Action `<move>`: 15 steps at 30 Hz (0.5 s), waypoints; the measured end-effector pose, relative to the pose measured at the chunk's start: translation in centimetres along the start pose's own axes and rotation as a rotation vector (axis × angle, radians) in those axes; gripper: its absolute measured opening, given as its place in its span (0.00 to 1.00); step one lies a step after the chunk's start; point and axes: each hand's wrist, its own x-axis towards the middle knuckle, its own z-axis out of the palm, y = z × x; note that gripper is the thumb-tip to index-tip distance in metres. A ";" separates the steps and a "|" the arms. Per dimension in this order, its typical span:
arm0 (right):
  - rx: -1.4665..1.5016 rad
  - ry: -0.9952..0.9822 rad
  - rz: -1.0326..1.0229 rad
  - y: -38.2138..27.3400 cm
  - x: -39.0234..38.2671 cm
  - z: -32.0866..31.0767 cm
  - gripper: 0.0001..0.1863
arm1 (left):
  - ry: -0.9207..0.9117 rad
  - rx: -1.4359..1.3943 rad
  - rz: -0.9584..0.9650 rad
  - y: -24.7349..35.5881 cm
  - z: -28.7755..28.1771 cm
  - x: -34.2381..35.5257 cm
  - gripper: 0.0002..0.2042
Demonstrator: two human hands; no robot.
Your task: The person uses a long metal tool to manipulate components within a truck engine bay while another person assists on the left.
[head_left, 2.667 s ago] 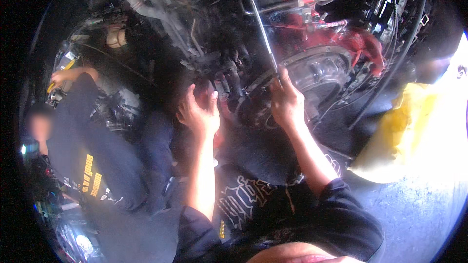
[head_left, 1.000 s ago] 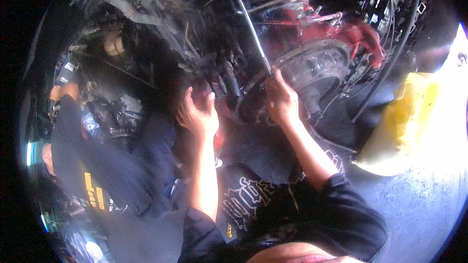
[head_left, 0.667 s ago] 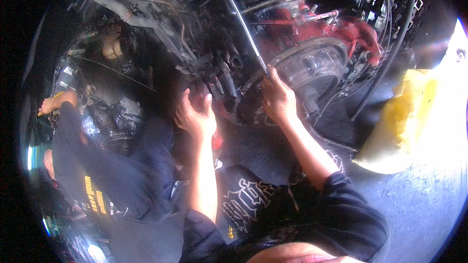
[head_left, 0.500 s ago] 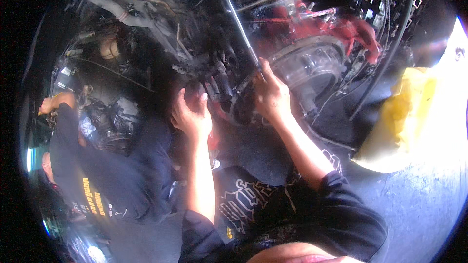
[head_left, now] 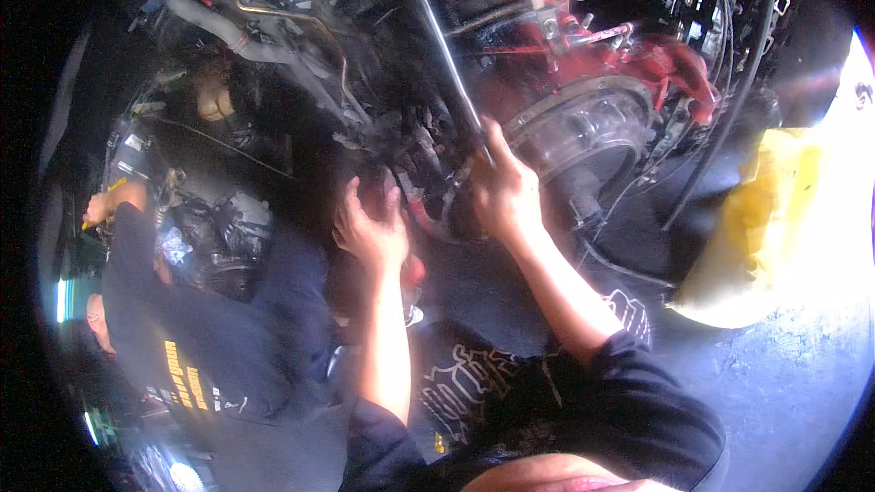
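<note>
My right hand (head_left: 508, 193) is closed around the lower end of a long, straight metal bar (head_left: 442, 44). The bar slants up and to the left across the machinery, and its top runs out of view. My left hand (head_left: 372, 230) is raised with thumb and fingers apart and nothing visible in it. Dark, greasy mechanical parts (head_left: 424, 150) lie just beyond my left fingers. Close to the right hand, on its right, is a large round ribbed metal housing (head_left: 583, 132) beneath a red metal part (head_left: 670, 73). What the bar's far end meets is not visible.
At the left a co-worker in a dark shirt (head_left: 200, 319) reaches forward, holding something yellow (head_left: 117, 186). A grey pipe (head_left: 214, 29) runs across the upper left. A hanging dark hose (head_left: 743, 100) and a yellow-and-white bag-like object (head_left: 756, 228) are at the right.
The whole view has shifted slightly right and down. My right hand and the bar have moved a little left against the housing. My left hand stays raised, its fingers slightly closer together.
</note>
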 end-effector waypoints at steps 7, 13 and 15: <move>-0.047 -0.087 0.077 -0.4 0.4 -1.3 0.28 | 0.042 0.039 0.023 -0.1 -0.5 -0.1 0.31; -0.045 -0.060 0.010 1.1 0.1 -1.1 0.28 | -0.012 0.059 -0.006 0.6 -1.0 0.3 0.31; -0.084 -0.060 0.032 1.5 -0.1 -1.1 0.28 | 0.009 0.044 -0.011 0.6 -1.0 0.2 0.31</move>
